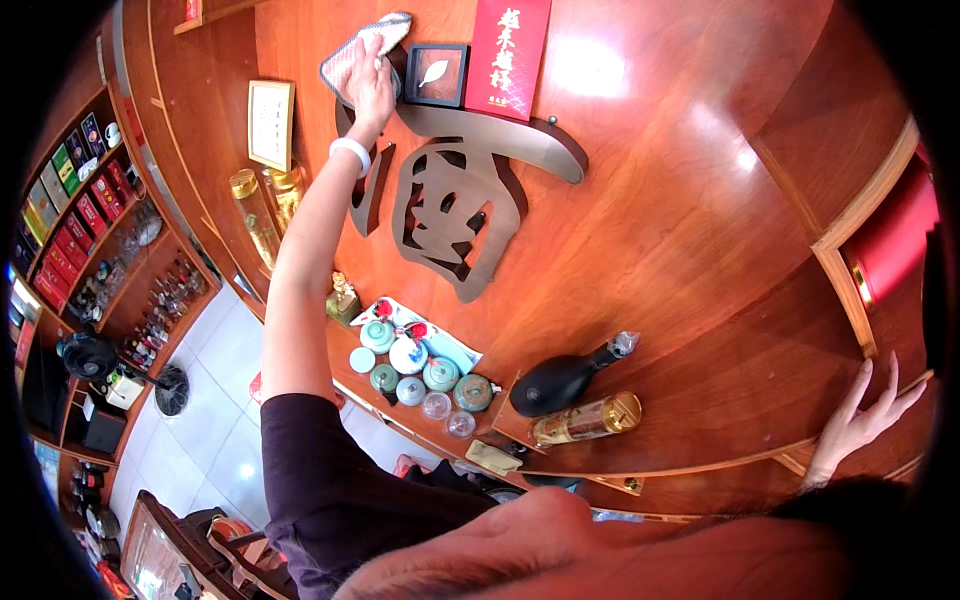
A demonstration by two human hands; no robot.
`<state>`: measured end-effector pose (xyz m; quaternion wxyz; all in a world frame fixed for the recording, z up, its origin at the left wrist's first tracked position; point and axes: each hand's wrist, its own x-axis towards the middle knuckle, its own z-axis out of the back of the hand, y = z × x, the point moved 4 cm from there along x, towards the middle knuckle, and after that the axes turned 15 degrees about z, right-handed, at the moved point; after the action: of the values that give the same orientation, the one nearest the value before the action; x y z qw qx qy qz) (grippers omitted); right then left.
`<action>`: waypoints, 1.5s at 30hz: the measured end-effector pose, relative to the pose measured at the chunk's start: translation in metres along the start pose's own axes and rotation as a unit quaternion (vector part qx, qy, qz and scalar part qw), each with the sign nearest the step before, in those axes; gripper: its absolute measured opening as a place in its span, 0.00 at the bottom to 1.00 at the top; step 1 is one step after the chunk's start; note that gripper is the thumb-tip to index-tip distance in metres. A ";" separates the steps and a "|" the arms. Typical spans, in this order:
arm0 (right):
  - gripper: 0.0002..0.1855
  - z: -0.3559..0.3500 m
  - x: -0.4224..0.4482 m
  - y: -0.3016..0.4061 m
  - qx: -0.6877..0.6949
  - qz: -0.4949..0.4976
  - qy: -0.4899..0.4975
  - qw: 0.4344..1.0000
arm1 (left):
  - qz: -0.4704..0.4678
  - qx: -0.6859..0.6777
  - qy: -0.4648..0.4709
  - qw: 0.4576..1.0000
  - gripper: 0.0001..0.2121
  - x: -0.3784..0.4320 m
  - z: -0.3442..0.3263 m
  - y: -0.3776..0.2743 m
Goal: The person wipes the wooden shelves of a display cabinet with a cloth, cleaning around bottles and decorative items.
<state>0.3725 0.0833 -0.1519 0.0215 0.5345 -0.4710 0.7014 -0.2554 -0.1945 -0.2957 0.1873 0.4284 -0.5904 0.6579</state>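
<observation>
My left hand (373, 86) presses a checked cloth (391, 30) at the upper left end of a large metal character sign (487, 142) fixed to a reddish wooden panel. A white bangle (352, 152) is on that wrist. Just right of the cloth stands a small dark square frame (436, 73) with a white leaf shape. Beside it, a red card (506, 56) bearing gold writing leans above the sign's top stroke. My right hand (862, 420), fingers spread and holding nothing, is at a wooden shelf edge at the far right.
Several small teapots and jars (441, 373) crowd a lower ledge. A black bottle (559, 382) and a gold-lidded jar (585, 420) sit to their right. A gold-framed plaque (271, 124) and tall gold-lidded jars (255, 217) stand left of my arm. A fan (90, 356) is farther left.
</observation>
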 end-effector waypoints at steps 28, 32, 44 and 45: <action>0.19 0.002 -0.005 -0.002 -0.020 -0.026 0.030 0.999 | 0.405 0.062 0.154 0.899 0.22 -0.168 0.038 0.246; 0.18 -0.003 -0.005 -0.005 -0.039 -0.026 0.030 0.998 | 0.502 0.093 0.232 0.828 0.22 -0.240 0.053 0.315; 0.18 -0.001 0.000 0.001 -0.029 -0.010 0.034 0.999 | 0.111 0.082 0.001 0.991 0.20 -0.088 0.024 0.099; 0.18 -0.001 0.001 0.000 -0.027 -0.006 0.031 0.999 | 0.080 0.099 0.017 0.992 0.20 -0.082 0.023 0.105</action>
<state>0.3711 0.0834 -0.1510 0.0551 0.5148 -0.4856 0.7044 -0.2801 -0.2195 -0.4257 0.1004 0.3849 -0.5520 0.7329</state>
